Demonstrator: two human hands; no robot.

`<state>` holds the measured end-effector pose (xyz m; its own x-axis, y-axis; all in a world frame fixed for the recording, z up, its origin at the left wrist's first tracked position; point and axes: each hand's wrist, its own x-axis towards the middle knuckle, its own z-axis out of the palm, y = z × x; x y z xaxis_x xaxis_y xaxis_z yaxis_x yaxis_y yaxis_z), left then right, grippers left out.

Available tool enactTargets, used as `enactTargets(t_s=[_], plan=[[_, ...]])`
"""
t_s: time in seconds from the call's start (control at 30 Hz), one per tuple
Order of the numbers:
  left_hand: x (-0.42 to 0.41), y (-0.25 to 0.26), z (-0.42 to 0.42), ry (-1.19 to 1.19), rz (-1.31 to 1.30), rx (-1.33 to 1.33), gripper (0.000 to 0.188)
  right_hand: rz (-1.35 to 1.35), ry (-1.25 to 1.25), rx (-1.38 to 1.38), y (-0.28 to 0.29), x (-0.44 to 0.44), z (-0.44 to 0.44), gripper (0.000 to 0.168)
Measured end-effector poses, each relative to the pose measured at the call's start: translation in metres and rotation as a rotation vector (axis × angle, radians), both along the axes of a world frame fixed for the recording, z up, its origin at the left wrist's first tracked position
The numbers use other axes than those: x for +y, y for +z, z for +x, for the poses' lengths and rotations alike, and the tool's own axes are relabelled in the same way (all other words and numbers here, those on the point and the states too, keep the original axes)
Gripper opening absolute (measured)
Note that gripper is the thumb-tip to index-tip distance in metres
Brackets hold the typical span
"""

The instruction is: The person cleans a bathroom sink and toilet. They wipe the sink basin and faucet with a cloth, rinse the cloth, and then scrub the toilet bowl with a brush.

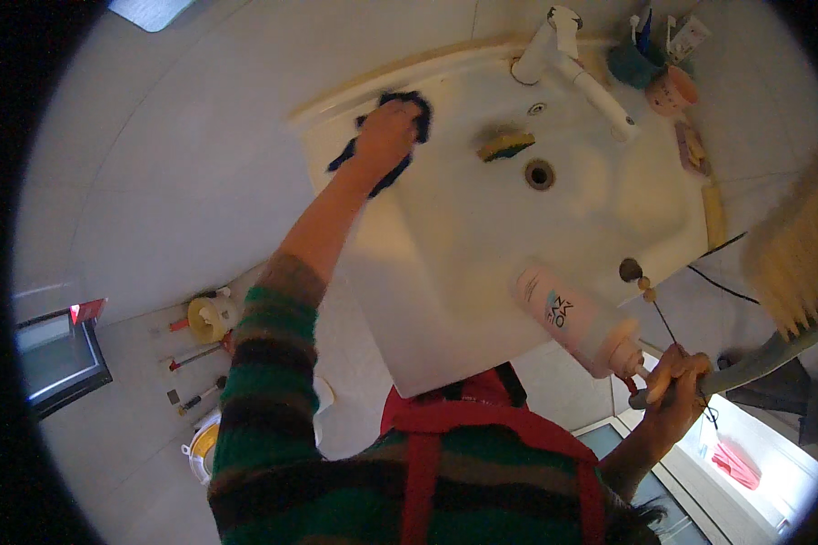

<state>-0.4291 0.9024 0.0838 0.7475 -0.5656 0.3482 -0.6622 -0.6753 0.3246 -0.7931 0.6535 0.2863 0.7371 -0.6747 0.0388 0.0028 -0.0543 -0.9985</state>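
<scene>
My left hand presses a bunched dark blue cloth onto the left part of the white washbasin, near its back edge. My right hand is closed around the grey curved handle of a brush with tan bristles, held off to the right. A cord with wooden beads runs beside that hand. Close to its fingers is the pump top of a pink bottle; I cannot tell whether they touch. A yellow and dark green sponge lies in the bowl, left of the drain.
A white faucet rises at the back. Toothbrushes stand in a teal cup, beside a pink cup. A soap dish is on the right rim. Toilet paper and small tools hang on the left wall.
</scene>
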Motion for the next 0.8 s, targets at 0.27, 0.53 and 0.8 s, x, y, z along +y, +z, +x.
enactTargets(t_s=[0.27, 0.53, 0.8], plan=[[-0.102, -0.004, 0.033, 0.005, 0.202, -0.219, 0.024, -0.088, 0.053, 0.022, -0.013, -0.004, -0.004, 0.024], [0.047, 0.010, -0.008, 0.158, 0.105, -0.136, 0.026, -0.058, -0.066, 0.024, -0.017, -0.013, -0.004, 0.022], [-0.147, 0.002, 0.041, 0.068, 0.327, -0.156, 0.018, 0.064, 0.004, -0.115, -0.019, -0.010, 0.000, 0.022]])
